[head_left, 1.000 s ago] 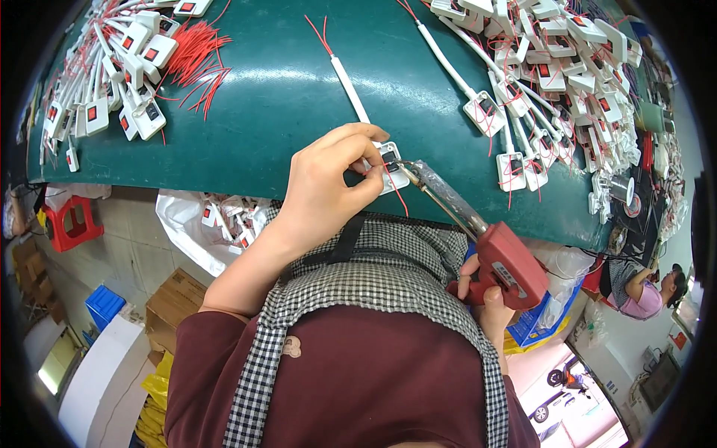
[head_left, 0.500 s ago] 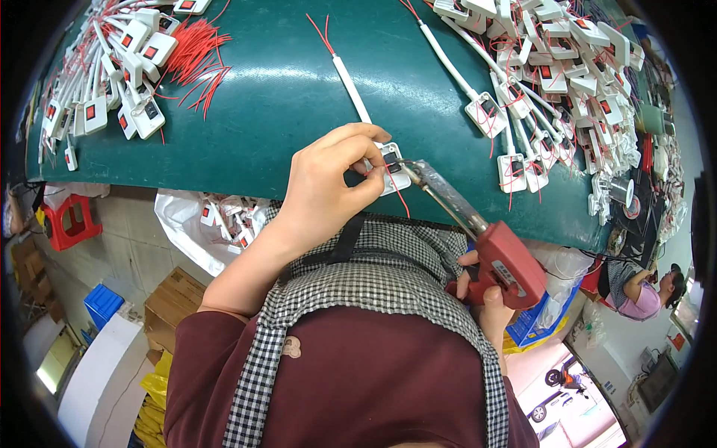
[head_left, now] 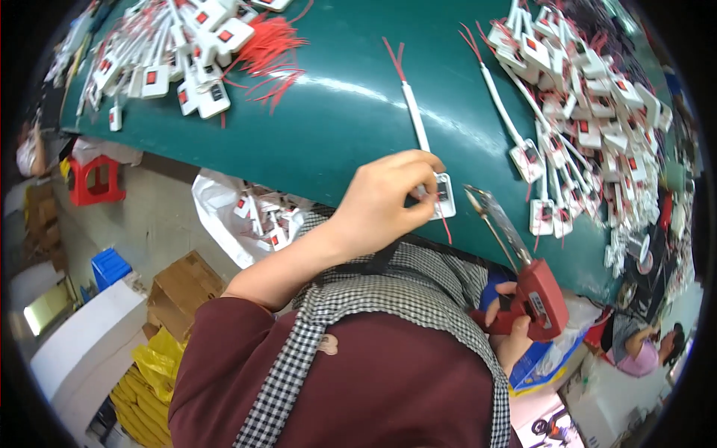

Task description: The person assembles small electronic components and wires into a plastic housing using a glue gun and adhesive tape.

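My left hand [head_left: 392, 196] is closed in a pinch at a small white switch housing [head_left: 446, 209] with a black part inside, lying near the table's front edge. A thin red wire [head_left: 448, 230] runs out from beneath the fingertips, which hide where it is gripped. From the housing a white cable [head_left: 415, 119] stretches away to two bare-looking red wire ends. My right hand [head_left: 511, 337] grips a red soldering gun [head_left: 544, 299] by its handle. Its metal tip points toward the housing but stands apart from it, a little to the right.
Beneath everything is a green table [head_left: 336, 134]. Heaps of white switches [head_left: 597, 112] on cables lie at the right, more at the far left beside loose red wires [head_left: 272, 48]. A white bag [head_left: 216, 216] of parts hangs below the front edge. Another person [head_left: 635, 347] sits at far right.
The soldering gun's tip has drawn back from the switch housing toward the right. My left hand keeps its pinch there. The whole view has swung, shifting the scene rightward and down.
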